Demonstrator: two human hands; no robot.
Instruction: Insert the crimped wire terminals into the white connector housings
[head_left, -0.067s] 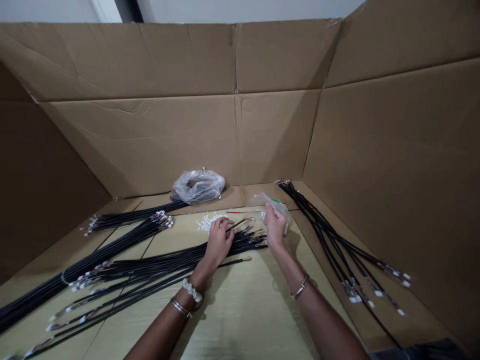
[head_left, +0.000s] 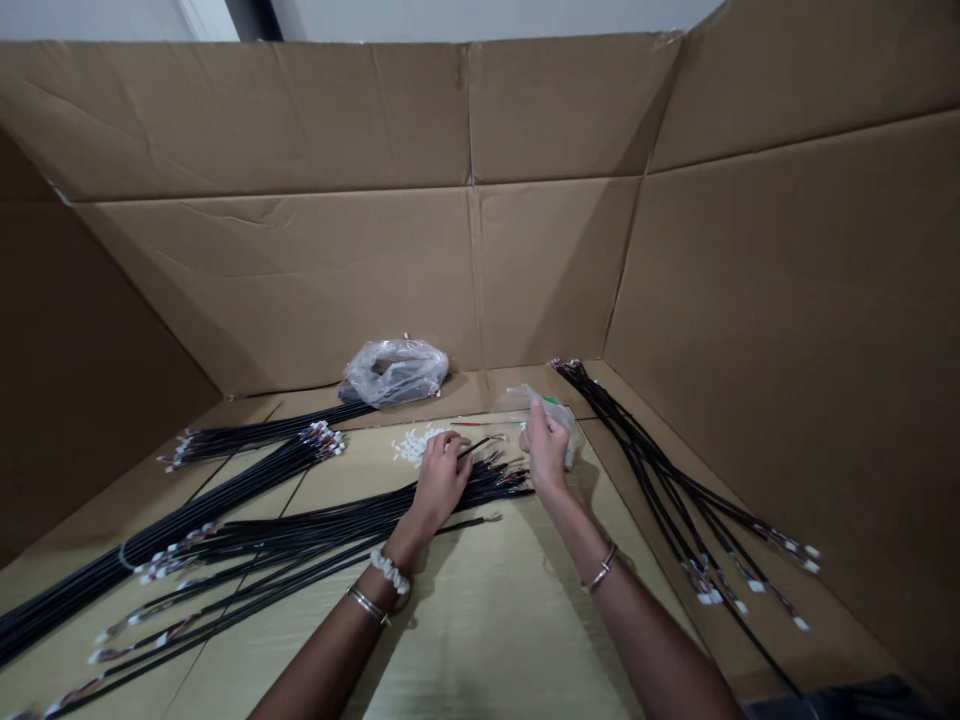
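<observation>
My left hand (head_left: 441, 478) is closed on a thin black cable (head_left: 477, 446), whose stripped end with fine wires points right toward my other hand. Under and beside that hand lies a bundle of black cables (head_left: 330, 525) with loose wire ends on the right and white connectors on the left. My right hand (head_left: 546, 446) is curled shut, thumb on top, in front of a clear plastic bag (head_left: 564, 412). Whatever its fingers pinch is hidden or too small to make out. A scatter of small white connectors (head_left: 412, 446) lies just beyond my left hand.
More black cables with white ends lie at the left (head_left: 225, 498) and at the right (head_left: 652, 460). A crumpled clear plastic bag (head_left: 427, 372) rests near the back. A thin red tool (head_left: 466, 424) lies behind the hands. Tall cardboard walls (head_left: 300, 260) surround the surface.
My right hand has turned slightly, its fingers now showing more curled toward the left. My left hand stays nearly in place with the cable.
</observation>
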